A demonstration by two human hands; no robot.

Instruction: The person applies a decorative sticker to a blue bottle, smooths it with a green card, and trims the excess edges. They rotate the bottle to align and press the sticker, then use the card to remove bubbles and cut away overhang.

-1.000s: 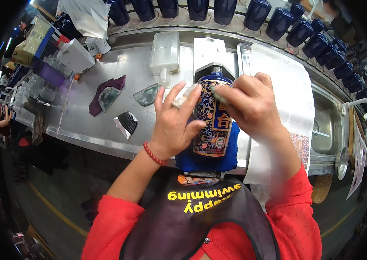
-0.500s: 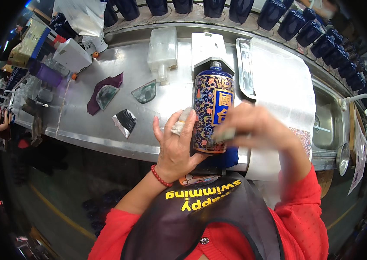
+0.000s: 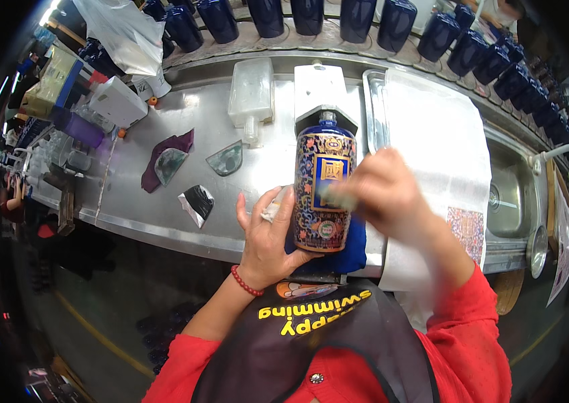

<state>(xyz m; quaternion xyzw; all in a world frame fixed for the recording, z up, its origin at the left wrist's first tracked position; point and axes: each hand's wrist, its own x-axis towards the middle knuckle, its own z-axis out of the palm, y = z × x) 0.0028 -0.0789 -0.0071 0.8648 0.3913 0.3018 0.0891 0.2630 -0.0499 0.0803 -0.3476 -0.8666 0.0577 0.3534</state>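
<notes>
A dark blue ceramic bottle [image 3: 323, 221] with a colourful floral pattern and a gold-framed panel leans back over a blue cloth [image 3: 356, 252], neck pointing away from me. My left hand [image 3: 268, 235] grips its left side near the base, thumb along the bottom edge. Pale wrapping covers one or two of that hand's fingers. Smeared by motion, my right hand [image 3: 385, 195] is closed on a small grey-green piece [image 3: 339, 196], which lies against the lower part of the panel. What that piece is made of cannot be told.
Left on the steel bench lie two curved scrapers [image 3: 171, 165] [image 3: 225, 158], a purple cloth [image 3: 157, 180] and a black-and-silver piece [image 3: 196, 205]. A clear square bottle [image 3: 251, 94] lies behind. White sheets [image 3: 432, 134] and a sink [image 3: 507, 178] are right; blue bottles [image 3: 307, 17] line the far conveyor.
My right hand has moved up the bottle from near its base to the panel. The bottle has turned a little, showing the panel more squarely. My left hand keeps its hold.
</notes>
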